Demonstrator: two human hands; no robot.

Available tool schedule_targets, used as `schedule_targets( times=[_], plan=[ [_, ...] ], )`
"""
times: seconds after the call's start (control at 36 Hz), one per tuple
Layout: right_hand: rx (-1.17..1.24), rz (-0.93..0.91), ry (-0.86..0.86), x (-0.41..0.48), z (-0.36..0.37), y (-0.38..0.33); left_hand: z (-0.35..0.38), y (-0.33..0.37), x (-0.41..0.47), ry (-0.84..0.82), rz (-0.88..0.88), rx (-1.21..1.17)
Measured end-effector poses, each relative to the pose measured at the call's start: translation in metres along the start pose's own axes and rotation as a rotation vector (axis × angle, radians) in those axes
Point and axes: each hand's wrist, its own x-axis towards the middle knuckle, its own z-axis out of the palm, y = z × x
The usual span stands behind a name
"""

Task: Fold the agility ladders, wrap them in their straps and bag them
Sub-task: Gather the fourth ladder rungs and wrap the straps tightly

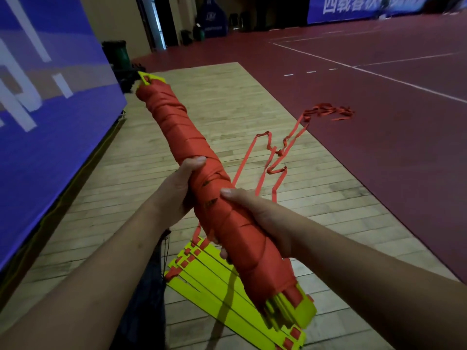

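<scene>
Wrapped bundle [194, 150] above folded ladder [197, 282] on floor [227, 102], straps [275, 157] right

Far banner [366, 7]: white characters on blue, and "四载春秋" came through clearly; the rest ran blurred.
Near banner [38, 84]: huge white strokes, cut off, no character readable.
Blue stand [214, 18]: pale logo, illegible.
Wrapped ladder [187, 140]: small black marks, unreadable.

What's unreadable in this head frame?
- Head: right hand fingers sit mostly behind the wrapped ladder; only the tips show.
- Head: loose strap, its join to the wrapped ladder is hidden behind that ladder; its far pile is small and blurred.
- Head: second ladder is overlapped by the wrapped ladder and cut off by the bottom edge.
- Head: dark bag is dim and cut by the bottom edge; open or closed unclear.
</scene>
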Motion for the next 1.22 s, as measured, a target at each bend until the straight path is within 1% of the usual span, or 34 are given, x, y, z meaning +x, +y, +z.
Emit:
schedule_targets(
  times=[0.06,0.11,0.14,0.19,0.25,0.28,0.33,0.42,0.47,0.53,0.56,0.64,0.69,0.72,0.78,0.81,0.83,0.89,0.94,1.0,1.11,1.17,1.22],
  plan=[
    [-0.127,-0.101,0.180,0.002,0.001,-0.004,-0.002,0.001,0.000,-0.020,-0.041,-0.007],
    [-0.373,-0.170,0.354,0.003,-0.002,-0.009,-0.009,0.002,-0.002,-0.067,-0.155,-0.005],
    [-0.504,-0.187,0.406,0.003,-0.004,-0.012,-0.014,0.003,-0.003,-0.107,-0.230,0.044],
    [-0.720,-0.220,0.498,0.001,-0.009,-0.014,-0.025,0.003,-0.008,-0.210,-0.386,0.240],
    [-0.870,-0.248,0.600,-0.001,-0.014,-0.014,-0.031,-0.001,-0.010,-0.291,-0.493,0.414],
    [-0.923,-0.267,0.645,0.000,-0.016,-0.014,-0.031,-0.003,-0.009,-0.303,-0.499,0.465],
    [-1.041,-0.295,0.721,0.003,-0.022,-0.014,-0.023,-0.005,-0.007,-0.277,-0.442,0.498],
    [-1.243,-0.289,0.841,0.005,-0.018,-0.010,0.000,-0.006,-0.001,-0.189,-0.318,0.504],
    [-1.418,-0.267,0.919,0.001,-0.008,-0.006,0.013,-0.011,0.002,-0.119,-0.261,0.588],
    [-1.536,-0.313,0.945,0.001,0.000,0.001,0.017,-0.018,0.003,-0.036,-0.200,0.705],
    [-1.550,-0.350,0.931,0.002,0.002,0.005,0.015,-0.021,0.005,0.011,-0.187,0.711],
    [-1.435,-0.468,0.803,0.006,0.004,0.015,0.006,-0.022,0.008,0.139,-0.196,0.518],
    [-1.267,-0.478,0.668,0.006,0.003,0.015,-0.003,-0.020,0.010,0.186,-0.182,0.423],
    [-1.146,-0.466,0.610,0.004,0.003,0.012,-0.006,-0.018,0.010,0.187,-0.174,0.386],
    [-0.846,-0.392,0.549,0.002,0.003,0.005,-0.012,-0.015,0.009,0.150,-0.156,0.280],
    [-0.688,-0.320,0.518,0.001,0.004,0.003,-0.013,-0.014,0.007,0.123,-0.152,0.219],
    [-0.539,-0.242,0.456,0.000,0.006,0.001,-0.012,-0.012,0.005,0.094,-0.145,0.159],
    [-0.278,-0.106,0.258,-0.002,0.010,0.000,-0.008,-0.009,0.002,0.048,-0.139,0.041],
    [-0.126,-0.014,0.122,-0.006,0.015,-0.001,-0.008,-0.008,0.000,0.000,-0.124,-0.020],
    [-0.100,-0.025,0.110,-0.011,0.018,-0.003,-0.011,-0.008,-0.002,-0.020,-0.116,-0.050],
    [-0.280,-0.155,0.205,-0.011,0.019,-0.005,-0.016,-0.006,-0.003,-0.006,-0.141,-0.047],
    [-0.361,-0.201,0.254,-0.009,0.016,-0.007,-0.019,-0.002,-0.003,-0.034,-0.184,0.000],
    [-0.490,-0.257,0.355,-0.008,0.011,-0.010,-0.023,0.000,-0.002,-0.052,-0.245,0.114]
  ],
)
